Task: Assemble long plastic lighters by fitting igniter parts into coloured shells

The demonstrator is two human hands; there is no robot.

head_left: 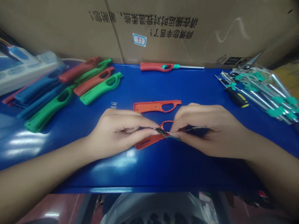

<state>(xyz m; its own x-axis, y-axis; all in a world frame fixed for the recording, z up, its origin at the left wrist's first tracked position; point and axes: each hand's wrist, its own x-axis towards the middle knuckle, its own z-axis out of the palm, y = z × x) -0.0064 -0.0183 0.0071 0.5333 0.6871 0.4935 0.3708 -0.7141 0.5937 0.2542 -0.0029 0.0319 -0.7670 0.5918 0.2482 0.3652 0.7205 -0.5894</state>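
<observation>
In the middle of the head view, my left hand [126, 129] and my right hand [205, 129] face each other, thumbs and fingertips pinched. Between them they hold a thin, dark wired part [164, 133] with a green wire along it. A thin metallic strip or wire also shows inside the right hand's curl. Directly below the fingertips lies an orange lighter-handle half [147, 142], partly covered by the hands. Another orange lighter-handle half [147, 107] rests just beyond, its inner side up. The exact kind of the held part is too small to make out.
An assembled red lighter [156, 67] lies by the cardboard box [93, 37]. Green, red and blue handle shells [100, 88] are grouped at left, beside a white power strip [14, 76]. Metal lighter tubes [263, 96] and a screwdriver [237, 97] are at right. Small pins [113, 105] lie behind my left hand.
</observation>
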